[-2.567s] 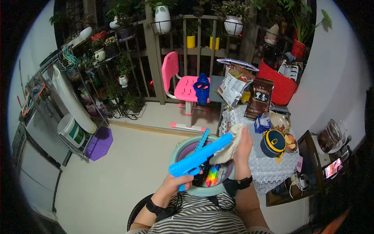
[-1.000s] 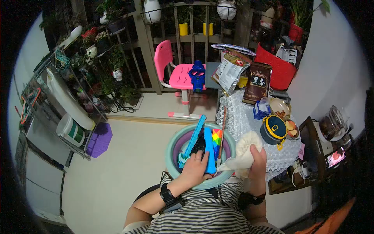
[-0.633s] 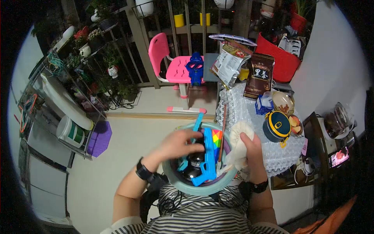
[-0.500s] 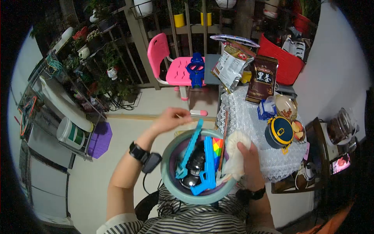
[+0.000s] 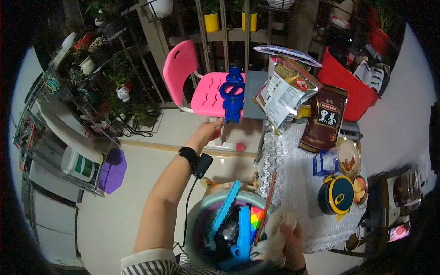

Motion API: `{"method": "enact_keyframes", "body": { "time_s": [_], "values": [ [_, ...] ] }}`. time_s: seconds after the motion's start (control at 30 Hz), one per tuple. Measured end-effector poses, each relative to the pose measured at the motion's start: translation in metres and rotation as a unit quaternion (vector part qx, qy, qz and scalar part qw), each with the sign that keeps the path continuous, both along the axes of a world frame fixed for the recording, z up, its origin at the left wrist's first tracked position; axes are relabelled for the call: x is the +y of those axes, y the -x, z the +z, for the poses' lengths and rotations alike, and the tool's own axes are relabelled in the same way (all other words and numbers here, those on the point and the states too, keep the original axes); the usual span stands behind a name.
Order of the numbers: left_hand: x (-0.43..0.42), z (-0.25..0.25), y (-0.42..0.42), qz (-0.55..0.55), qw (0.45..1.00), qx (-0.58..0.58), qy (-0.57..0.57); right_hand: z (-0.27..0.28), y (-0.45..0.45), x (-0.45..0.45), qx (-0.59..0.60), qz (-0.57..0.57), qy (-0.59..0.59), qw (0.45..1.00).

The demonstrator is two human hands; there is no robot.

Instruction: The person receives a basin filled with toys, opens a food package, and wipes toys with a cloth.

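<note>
My left hand [image 5: 210, 133] is stretched forward to the front edge of a pink chair [image 5: 208, 94]. Just beyond its fingers, a blue plastic toy [image 5: 233, 94] lies on the seat; the fingers look loosely apart, with nothing visible in them. At the basin's right side, my right hand [image 5: 293, 236] grips a bunched white cloth [image 5: 275, 229], partly blurred. The grey-green basin [image 5: 195, 220] carries a turquoise toy sword [image 5: 225, 206], a blue toy gun [image 5: 244, 231], a shiny black object [image 5: 228, 234], a multicoloured piece [image 5: 255, 217] and a thin brown stick [image 5: 266, 211].
Right of the basin, a table with a silvery cover [image 5: 291, 183] bears a brown tea bag [image 5: 324, 118], a silver bag [image 5: 285, 94], a dark lidded pot [image 5: 338, 195] and a blue-white box [image 5: 324, 163]. Plant shelves [image 5: 121, 68] and a purple mat [image 5: 113, 172] lie left.
My left hand has moved forward from above the basin to the chair's edge. The basin and my right hand with the cloth now sit lower in view, and the chair appears closer.
</note>
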State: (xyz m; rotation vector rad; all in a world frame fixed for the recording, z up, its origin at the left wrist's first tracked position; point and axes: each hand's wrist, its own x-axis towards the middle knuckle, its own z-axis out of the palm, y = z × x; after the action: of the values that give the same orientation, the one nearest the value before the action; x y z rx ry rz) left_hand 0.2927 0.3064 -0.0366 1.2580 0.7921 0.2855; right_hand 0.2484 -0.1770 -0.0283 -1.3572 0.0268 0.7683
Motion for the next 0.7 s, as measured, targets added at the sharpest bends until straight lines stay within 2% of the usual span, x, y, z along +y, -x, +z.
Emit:
{"method": "enact_keyframes", "body": {
  "time_s": [0.07,0.13,0.27,0.33,0.4,0.47,0.5,0.6,0.7],
  "values": [
    [0.002,-0.014,-0.019,0.054,0.999,-0.002,-0.003,-0.016,0.000,-0.003,-0.007,-0.036,-0.017,0.999],
    [0.019,-0.040,-0.037,0.047,0.999,-0.005,0.011,-0.015,0.004,-0.004,0.041,-0.117,0.091,0.988],
    [0.038,-0.076,-0.066,0.060,0.996,-0.031,0.062,0.009,-0.004,0.007,0.027,-0.040,0.066,0.997],
    [0.043,-0.088,-0.081,0.051,0.994,-0.042,0.087,0.006,-0.006,0.004,0.011,-0.026,0.077,0.997],
    [0.046,-0.100,-0.100,0.084,0.974,-0.136,0.161,-0.001,-0.005,-0.003,-0.008,-0.013,0.088,0.996],
    [0.046,-0.107,-0.106,0.084,0.972,-0.139,0.169,-0.016,-0.003,-0.015,-0.019,-0.009,0.096,0.995],
    [0.047,-0.110,-0.107,0.085,0.971,-0.141,0.173,-0.031,-0.001,-0.022,-0.015,-0.023,0.083,0.996],
    [0.047,-0.107,-0.095,0.031,0.974,-0.139,0.178,-0.009,0.005,-0.013,-0.018,-0.027,0.094,0.995],
    [0.041,-0.075,-0.063,0.010,0.971,-0.180,0.156,-0.009,0.006,-0.011,-0.029,-0.024,0.116,0.992]
  ]
}}
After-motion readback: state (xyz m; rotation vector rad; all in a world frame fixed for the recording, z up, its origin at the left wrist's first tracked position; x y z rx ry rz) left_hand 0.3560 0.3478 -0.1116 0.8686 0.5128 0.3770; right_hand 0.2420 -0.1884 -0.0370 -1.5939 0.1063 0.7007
